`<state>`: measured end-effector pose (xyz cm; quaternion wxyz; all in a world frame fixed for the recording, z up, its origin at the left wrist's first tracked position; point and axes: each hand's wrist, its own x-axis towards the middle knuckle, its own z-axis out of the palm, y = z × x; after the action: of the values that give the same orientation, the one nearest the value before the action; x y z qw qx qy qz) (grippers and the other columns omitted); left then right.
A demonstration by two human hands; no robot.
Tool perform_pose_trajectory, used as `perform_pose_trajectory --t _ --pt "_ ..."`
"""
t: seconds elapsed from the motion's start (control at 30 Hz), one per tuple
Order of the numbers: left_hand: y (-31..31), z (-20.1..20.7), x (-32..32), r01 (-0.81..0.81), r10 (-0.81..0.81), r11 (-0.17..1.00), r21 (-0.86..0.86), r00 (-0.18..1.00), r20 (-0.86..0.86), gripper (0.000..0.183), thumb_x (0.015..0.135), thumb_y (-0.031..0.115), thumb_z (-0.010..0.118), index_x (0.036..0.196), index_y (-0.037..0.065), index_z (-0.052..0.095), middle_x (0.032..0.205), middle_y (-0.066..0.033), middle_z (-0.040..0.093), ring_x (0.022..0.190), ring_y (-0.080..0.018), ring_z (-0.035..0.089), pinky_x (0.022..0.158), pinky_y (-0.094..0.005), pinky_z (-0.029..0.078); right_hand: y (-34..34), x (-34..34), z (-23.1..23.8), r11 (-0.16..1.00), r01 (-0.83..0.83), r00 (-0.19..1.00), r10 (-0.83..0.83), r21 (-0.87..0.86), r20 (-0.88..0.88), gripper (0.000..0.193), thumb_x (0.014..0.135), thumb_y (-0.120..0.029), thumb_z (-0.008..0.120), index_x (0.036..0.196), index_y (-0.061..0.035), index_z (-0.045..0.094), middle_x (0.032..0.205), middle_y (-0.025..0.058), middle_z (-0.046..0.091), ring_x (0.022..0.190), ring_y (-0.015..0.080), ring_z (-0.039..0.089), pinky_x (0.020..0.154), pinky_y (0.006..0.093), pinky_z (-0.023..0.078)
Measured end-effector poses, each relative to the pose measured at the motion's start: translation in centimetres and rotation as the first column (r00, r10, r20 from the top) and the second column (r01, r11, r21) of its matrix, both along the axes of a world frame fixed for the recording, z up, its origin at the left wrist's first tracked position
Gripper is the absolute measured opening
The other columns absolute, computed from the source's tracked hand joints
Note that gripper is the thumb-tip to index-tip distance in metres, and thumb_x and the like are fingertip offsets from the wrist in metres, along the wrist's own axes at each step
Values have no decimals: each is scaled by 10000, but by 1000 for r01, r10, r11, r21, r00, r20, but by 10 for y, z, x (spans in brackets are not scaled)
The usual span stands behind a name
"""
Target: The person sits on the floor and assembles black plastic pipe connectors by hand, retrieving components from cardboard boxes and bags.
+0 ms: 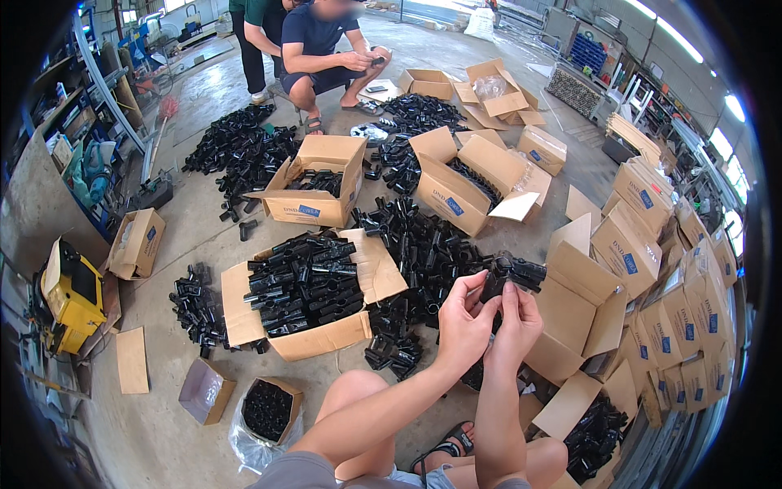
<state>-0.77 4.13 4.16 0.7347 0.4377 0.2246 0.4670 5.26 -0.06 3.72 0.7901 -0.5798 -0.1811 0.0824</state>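
Up in front of my knees, a black tubular pipe fitting (521, 273) is held between both hands. My left hand (464, 316) has its fingers closed on the fitting's near left side. My right hand (516, 316) pinches it from below, the thumb against it. Just past the hands, a heap of loose black fittings (419, 244) lies on the floor. To the left stands an open cardboard box (322, 338) filled with stacked black fittings. An open carton (570, 314) is close by my right hand.
A small box of little black parts (267, 410) sits in a plastic bag by my left knee. Cartons (680, 326) are stacked at the right. More fittings (244, 151) and open boxes (314, 208) lie ahead, where a person squats (326, 49) holding a black piece.
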Motion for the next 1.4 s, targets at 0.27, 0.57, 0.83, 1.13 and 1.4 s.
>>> perform_pose_trajectory --t 0.27,0.57,0.83,1.13,1.4 --pt "4 -5 4 -56 55 993 106 998 15 387 841 -86 729 1191 -25 577 1151 -84 657 1079 -136 619 940 -280 514 -15 7 26 973 -151 953 191 176 -236 320 986 -184 682 1237 1 607 1059 35 667 988 136 649 863 297 537" --pt "7 15 -3 412 -417 893 -183 909 11 430 871 85 796 1233 23 570 967 5 676 902 -70 627 770 -238 486 -67 54 48 933 -348 933 336 -92 -127 346 960 -229 724 1197 11 645 1073 56 712 933 104 657 868 260 539" --pt "-6 8 -3 546 -539 837 -28 817 -206 316 893 80 773 1182 1 674 997 -12 722 840 -51 626 760 -225 509 -119 66 33 865 -446 894 424 -229 -142 400 960 -225 720 1232 44 601 1084 89 702 961 115 671 890 273 559" --pt "-11 -10 -5 509 -568 816 -274 794 -215 313 944 160 728 1232 59 656 979 36 680 840 -40 626 738 -220 516 -139 63 10 881 -464 865 428 -94 -264 508 1009 -369 632 1330 18 557 1058 100 716 945 163 694 850 293 553" --pt "-24 -9 8 474 -481 874 -109 812 -329 248 942 135 727 1159 47 644 998 10 693 847 -68 652 728 -233 525 -149 61 0 881 -412 899 353 -231 -257 286 992 -196 669 1178 22 669 1020 81 723 915 127 672 835 268 534"
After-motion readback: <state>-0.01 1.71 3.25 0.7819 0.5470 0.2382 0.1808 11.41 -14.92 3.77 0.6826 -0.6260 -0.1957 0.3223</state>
